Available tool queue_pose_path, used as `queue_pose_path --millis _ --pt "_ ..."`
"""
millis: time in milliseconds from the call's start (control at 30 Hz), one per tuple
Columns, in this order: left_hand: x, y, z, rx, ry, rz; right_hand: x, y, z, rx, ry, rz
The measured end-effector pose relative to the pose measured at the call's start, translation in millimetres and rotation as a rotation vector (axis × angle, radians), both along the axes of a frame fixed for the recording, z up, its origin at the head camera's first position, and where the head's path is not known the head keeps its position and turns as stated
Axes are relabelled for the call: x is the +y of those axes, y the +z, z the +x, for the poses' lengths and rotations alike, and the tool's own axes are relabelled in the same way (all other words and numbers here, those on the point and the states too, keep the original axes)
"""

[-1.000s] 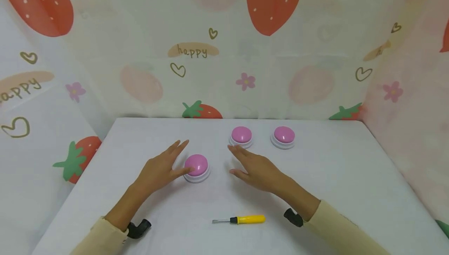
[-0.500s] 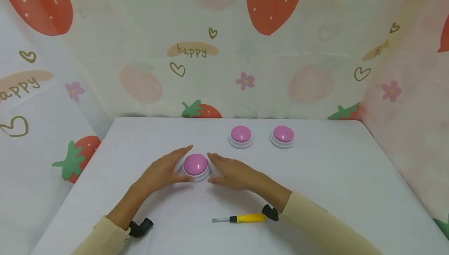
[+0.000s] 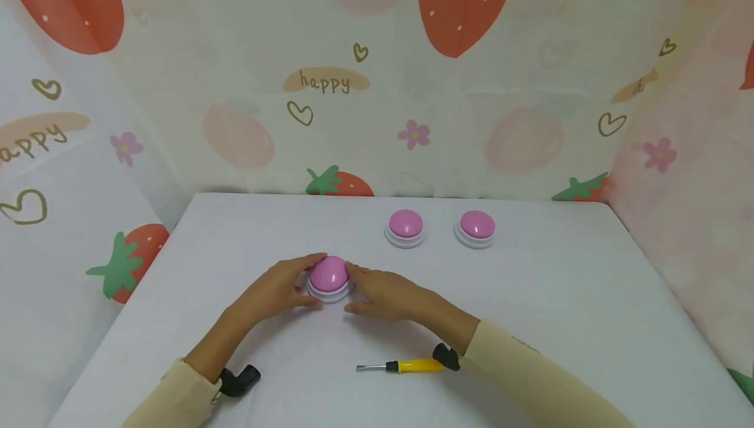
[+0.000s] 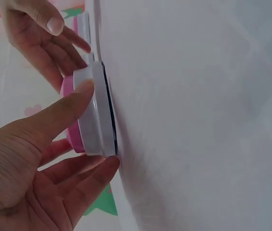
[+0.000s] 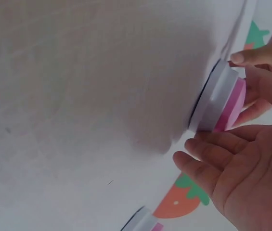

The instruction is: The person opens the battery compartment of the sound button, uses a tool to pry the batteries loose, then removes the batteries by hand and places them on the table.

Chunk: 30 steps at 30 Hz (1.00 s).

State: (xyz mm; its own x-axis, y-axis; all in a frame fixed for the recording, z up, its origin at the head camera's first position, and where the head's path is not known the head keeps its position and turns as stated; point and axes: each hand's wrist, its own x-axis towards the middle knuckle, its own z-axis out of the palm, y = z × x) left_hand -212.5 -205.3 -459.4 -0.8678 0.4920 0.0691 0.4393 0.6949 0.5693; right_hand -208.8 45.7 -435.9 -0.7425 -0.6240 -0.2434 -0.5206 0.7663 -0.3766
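A push button (image 3: 328,274) with a pink dome on a round white base sits left of the table's middle. My left hand (image 3: 275,290) grips its left side: in the left wrist view, the thumb (image 4: 78,98) presses the white base and the fingers curl along the opposite side. On the right, my right hand (image 3: 389,294) has its fingers extended at the base's edge, with the thumb held apart. In the right wrist view the right fingers (image 5: 217,149) lie beside the push button (image 5: 217,98), fairly straight. Whether the base is slightly off the table I cannot tell.
Two similar push buttons, one near the middle (image 3: 406,226) and one farther right (image 3: 478,226), stand at the table's back. A yellow-handled screwdriver (image 3: 412,366) lies in front, its handle end partly hidden by the right wrist's black mount (image 3: 446,356). Strawberry-patterned cloth (image 3: 330,133) hangs behind.
My right hand has moved left from open table to the push button's right side. My left thumb has come off the dome, down to the near side of the base.
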Motion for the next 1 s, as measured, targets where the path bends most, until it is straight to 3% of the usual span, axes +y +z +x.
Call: queue_pose_path --millis 333,567,800,1000 --pt "3.1 0.7 -6.1 -0.014 0.000 0.052 2 3.7 -2.6 -0.071 -0.007 -0.083" --pt "7.4 -3.9 -7.2 -0.074 -0.052 0.128 12 0.9 -6.3 -0.098 -0.004 -0.125" --pt "12.8 -4.4 -7.8 -0.132 -0.062 0.237 22 7.1 -5.2 -0.022 0.010 -0.167" --pt "21.1 6.5 -7.2 -0.209 -0.040 0.342 37 15.7 -0.9 0.091 -0.010 -0.215"
